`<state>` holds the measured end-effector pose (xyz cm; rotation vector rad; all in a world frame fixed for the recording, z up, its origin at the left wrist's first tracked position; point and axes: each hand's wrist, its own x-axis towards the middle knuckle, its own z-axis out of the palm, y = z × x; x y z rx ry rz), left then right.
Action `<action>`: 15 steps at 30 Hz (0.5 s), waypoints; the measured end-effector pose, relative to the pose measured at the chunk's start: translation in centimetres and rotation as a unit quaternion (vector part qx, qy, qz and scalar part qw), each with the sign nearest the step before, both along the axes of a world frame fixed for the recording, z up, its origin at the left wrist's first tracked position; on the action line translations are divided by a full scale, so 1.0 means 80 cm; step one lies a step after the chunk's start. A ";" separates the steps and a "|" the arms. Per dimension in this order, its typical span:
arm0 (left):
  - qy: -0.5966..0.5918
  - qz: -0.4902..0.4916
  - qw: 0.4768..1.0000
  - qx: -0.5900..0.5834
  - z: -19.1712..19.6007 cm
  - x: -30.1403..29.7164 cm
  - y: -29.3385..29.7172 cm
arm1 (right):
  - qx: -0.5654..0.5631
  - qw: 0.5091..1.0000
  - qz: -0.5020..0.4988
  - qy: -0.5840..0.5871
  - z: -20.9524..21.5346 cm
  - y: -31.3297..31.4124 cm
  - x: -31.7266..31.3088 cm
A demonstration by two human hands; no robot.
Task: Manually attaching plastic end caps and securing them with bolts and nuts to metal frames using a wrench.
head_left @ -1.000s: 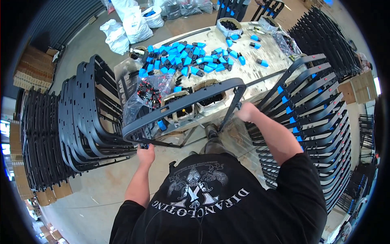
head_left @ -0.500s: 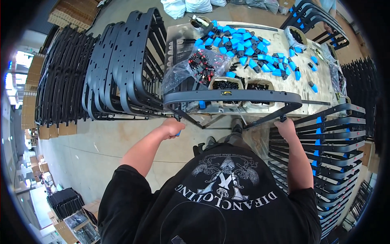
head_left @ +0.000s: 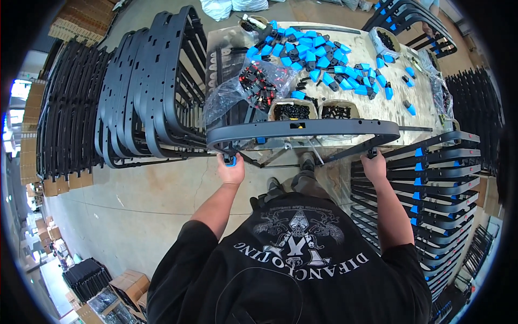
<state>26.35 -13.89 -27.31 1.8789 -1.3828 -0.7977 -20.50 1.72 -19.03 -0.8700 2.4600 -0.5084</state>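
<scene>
Frame of black tubing [head_left: 334,127] hangs by the near edge of the surface [head_left: 389,110], my left fingers [head_left: 238,166] gripping a blue-and-black cap [head_left: 231,161] at one end, my right fingers [head_left: 369,163] grasping the other; steadying, I judge, calling next for level hands

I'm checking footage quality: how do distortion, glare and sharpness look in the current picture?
Head view: the far-left stack looks bowed, and the corners fall to black; head view: bright patches near the left rim are washed out; head view: the left hand, right hand and frame look fairly sharp.
</scene>
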 end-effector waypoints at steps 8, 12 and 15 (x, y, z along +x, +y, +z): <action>0.079 -0.357 0.931 0.020 -0.017 0.058 -0.038 | 0.043 0.999 0.023 -0.011 -0.001 0.002 -0.008; 0.162 -0.259 0.952 0.004 -0.033 0.052 -0.039 | 0.058 0.998 0.020 -0.006 0.015 -0.003 0.000; 0.175 -0.252 0.952 0.008 -0.030 0.047 -0.039 | 0.074 0.997 0.019 -0.001 0.017 -0.002 0.000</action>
